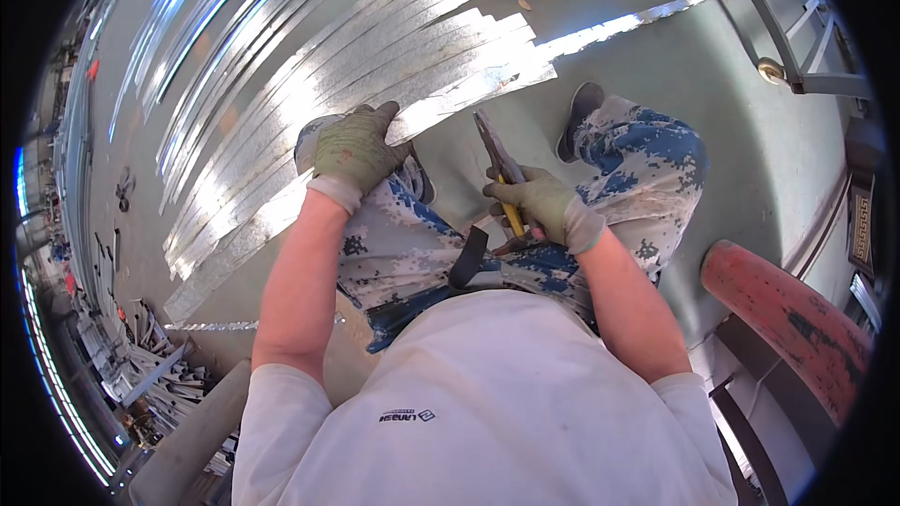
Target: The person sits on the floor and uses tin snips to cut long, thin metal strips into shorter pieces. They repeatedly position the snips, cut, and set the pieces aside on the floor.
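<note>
My left hand (pixel 356 148), in a worn olive-green glove, is closed around the near edge of a shiny metal strip (pixel 439 105). That strip lies nearest to me, along a fanned row of similar metal strips (pixel 375 52); the palm hides part of it. In my right hand (pixel 542 203), gloved too, is a pair of tin snips (pixel 501 155) with yellow handles. The jaws point away from me, beside the end of the near strip and apart from it. How far the jaws are parted is too small to tell.
A long narrow metal strip (pixel 637 21) lies at the far right beyond the row. At right are a grey metal frame (pixel 797 37) with a caster and a scuffed red cylinder (pixel 787 319). Scrap pieces (pixel 164 375) pile up at the lower left. My legs straddle the work.
</note>
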